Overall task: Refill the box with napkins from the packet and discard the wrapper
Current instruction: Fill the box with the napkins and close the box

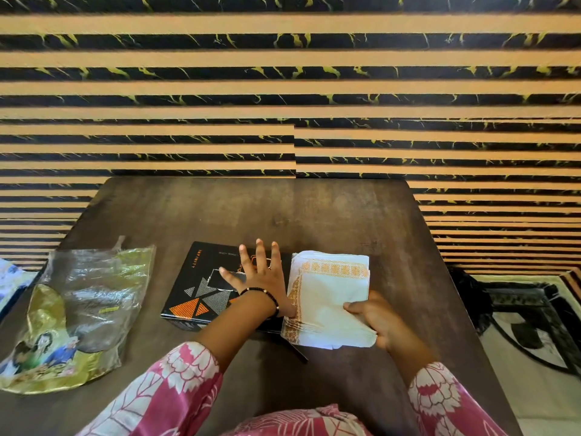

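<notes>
Lower right of centre: our right hand [375,319] grips the napkin stack [330,297]. We keep it square. Centre: our left hand [261,275], fingers spread wide, steadies the black box [195,291]. Lower left: the empty wrapper [78,313] awaits discarding.

Likely a home: striped wall panelling [283,89], patterned rug [528,325].

Dark wooden table [314,209], striped black-and-tan wall [283,89], perhaps a patterned rug [534,325]
</notes>
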The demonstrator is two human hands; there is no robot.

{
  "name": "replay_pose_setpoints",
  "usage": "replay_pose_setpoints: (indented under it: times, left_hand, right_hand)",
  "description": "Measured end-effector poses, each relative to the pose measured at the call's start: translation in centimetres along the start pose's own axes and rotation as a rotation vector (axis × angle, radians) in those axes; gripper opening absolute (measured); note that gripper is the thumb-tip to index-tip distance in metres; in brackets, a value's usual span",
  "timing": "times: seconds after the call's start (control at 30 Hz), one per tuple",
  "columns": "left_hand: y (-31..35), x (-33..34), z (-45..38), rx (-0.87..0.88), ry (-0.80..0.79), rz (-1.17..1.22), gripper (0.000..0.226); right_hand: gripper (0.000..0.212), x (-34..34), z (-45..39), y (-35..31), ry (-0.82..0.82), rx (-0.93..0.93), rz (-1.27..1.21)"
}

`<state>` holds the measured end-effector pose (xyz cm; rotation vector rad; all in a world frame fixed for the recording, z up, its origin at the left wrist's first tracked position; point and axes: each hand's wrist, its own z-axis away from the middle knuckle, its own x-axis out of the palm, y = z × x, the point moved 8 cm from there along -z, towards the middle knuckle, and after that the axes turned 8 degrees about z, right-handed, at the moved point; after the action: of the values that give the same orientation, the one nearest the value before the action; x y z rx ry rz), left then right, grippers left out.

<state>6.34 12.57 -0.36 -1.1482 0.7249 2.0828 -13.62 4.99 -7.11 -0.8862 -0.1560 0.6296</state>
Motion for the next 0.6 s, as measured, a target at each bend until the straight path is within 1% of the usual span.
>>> replay_pose_setpoints:
  times: [0.07,0.13,0.2,0.27,0.33,0.37,0.4,0.43,0.5,0.53,0.6]
  left_hand:
    - [0.6,0.3,0.4,-0.033,0.023,-0.029,0.125]
    - [1.6,0.4,0.5,-0.028,0.071,-0.055,0.112]
    - [2.0,0.2,0.4,0.020,0.107,-0.060,0.101]
    - [1.7,-0.8,0.0,0.127,0.130,0.005,0.092]
    - [-0.2,-3.0,0.0,0.211,0.253,0.083,0.080]
    - [-2.0,-4.0,0.0,0.203,0.342,0.102,0.076]
    - [-4.2,-4.8,0.0,0.150,0.418,0.119,0.075]
    - [-6.9,-5.1,-0.1,0.055,0.458,0.151,0.076]
    - [-11.7,-4.2,0.0,-0.175,0.424,0.250,0.081]
    - [-13.0,-3.5,0.1,-0.244,0.385,0.288,0.083]
    - [-13.4,-2.7,0.4,-0.249,0.361,0.303,0.083]
  right_hand:
    - [0.026,0.1,0.1,0.1,0.013,0.007,-0.024]
    - [0.023,0.1,0.3,0.0,0.023,0.003,-0.043]
    - [0.023,0.2,0.4,0.0,0.026,-0.003,-0.043]
    - [0.029,0.3,0.3,0.2,0.017,-0.018,-0.035]
    - [0.036,0.5,0.4,0.1,0.007,-0.045,-0.047]
    - [0.042,0.6,0.5,-0.1,0.002,-0.064,-0.060]
    - [0.047,0.7,0.7,-0.3,-0.010,-0.090,-0.066]
    - [0.050,0.9,1.0,-0.5,-0.021,-0.115,-0.063]
    - [0.050,1.4,1.7,-0.9,-0.023,-0.148,-0.054]
    - [0.050,1.7,1.9,-0.9,-0.022,-0.156,-0.046]
    - [0.050,2.8,2.2,-0.9,-0.022,-0.162,-0.009]
